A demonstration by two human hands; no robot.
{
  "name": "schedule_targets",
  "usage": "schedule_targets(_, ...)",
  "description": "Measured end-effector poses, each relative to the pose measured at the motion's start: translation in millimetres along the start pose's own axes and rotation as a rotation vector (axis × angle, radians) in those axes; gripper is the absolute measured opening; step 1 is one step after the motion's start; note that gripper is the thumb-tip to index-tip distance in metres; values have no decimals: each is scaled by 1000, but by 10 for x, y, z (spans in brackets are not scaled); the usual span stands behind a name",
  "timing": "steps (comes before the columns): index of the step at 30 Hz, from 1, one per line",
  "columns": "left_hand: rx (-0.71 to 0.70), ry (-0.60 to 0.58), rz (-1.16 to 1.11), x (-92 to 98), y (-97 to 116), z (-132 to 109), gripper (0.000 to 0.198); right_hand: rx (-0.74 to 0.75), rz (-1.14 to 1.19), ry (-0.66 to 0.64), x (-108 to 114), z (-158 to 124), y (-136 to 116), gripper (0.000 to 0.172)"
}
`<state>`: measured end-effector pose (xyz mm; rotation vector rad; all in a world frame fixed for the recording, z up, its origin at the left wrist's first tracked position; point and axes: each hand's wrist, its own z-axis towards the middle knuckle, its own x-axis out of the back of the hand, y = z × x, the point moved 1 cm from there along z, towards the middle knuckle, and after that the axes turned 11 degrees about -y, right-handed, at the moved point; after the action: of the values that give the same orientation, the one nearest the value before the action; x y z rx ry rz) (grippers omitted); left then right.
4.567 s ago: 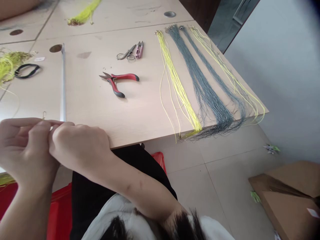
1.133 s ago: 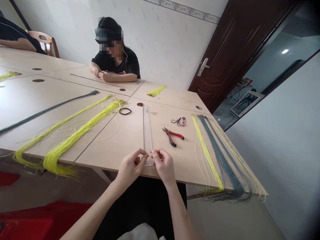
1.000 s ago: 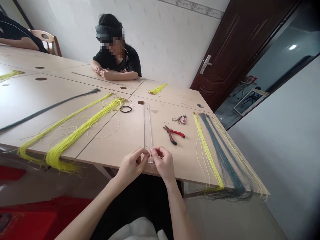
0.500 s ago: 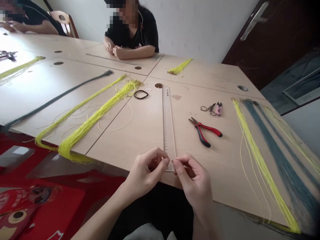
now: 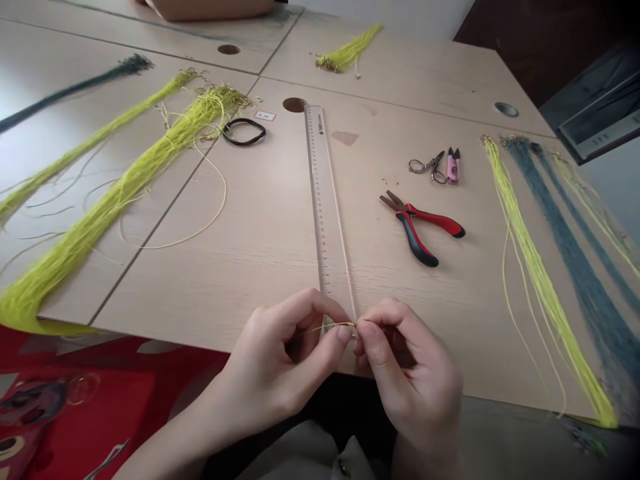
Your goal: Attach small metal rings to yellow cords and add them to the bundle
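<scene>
Pinched between thumb and forefinger of my left hand (image 5: 290,360) is a thin yellow cord (image 5: 334,325). My right hand (image 5: 413,373) meets it fingertip to fingertip, its thumb and forefinger closed on the cord's end. Whether a small fitting sits at that end is too fine to make out. Both hands are over the near end of a clear ruler (image 5: 330,193), which lies lengthwise away from me. Beyond my right hand rest red-and-black pliers (image 5: 417,223) with their jaws apart.
Small folding scissors (image 5: 429,165) and pink thread snips (image 5: 453,165) lie behind the pliers. Bundles of yellow cords (image 5: 135,173) and dark teal cords (image 5: 565,247) flank both sides. A black band (image 5: 245,132) lies near a round table hole (image 5: 295,105). A person's forearm (image 5: 215,7) rests at the far edge.
My view has tipped down and closer to the table, so the person opposite is mostly out of frame. My hands stay together, and more yellow cord shows between the fingertips.
</scene>
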<state>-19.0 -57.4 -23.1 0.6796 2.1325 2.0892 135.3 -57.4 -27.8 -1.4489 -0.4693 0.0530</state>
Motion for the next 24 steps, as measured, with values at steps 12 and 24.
schedule_targets(12,-101,-11,129,47,41,10,9,36,36,-15,-1,11,-21,12)
schedule_targets(24,-128,12,136,5,11,-21,12,55,16,-3,7,17,-42,12)
